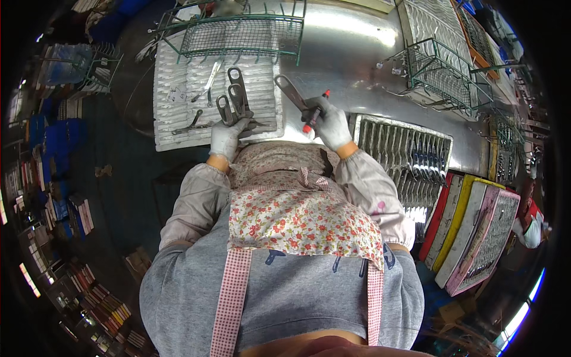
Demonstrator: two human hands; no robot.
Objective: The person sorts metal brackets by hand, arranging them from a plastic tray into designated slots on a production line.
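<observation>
Floral apron (303, 223) fills the near view, with both gloved hands working over metal parts at a steel table (351, 53).

From my remote seat I see the left hand (227, 138) closed around a bunch of flat metal tools (233, 101), their looped ends standing up over a white ridged tray (178, 113) where a few more loose pieces lie. Further right, the right hand (331, 124) is curled shut on two things at once: a single flat metal tool (290, 90) angled up toward the left, and a red marker (315, 112) lying across the fingers. Beside that hand sits a tray of shiny parts in rows (410, 152), and stacked coloured trays (470, 229) lean at the right. A green wire basket (241, 34) stands beyond the ridged tray.
</observation>
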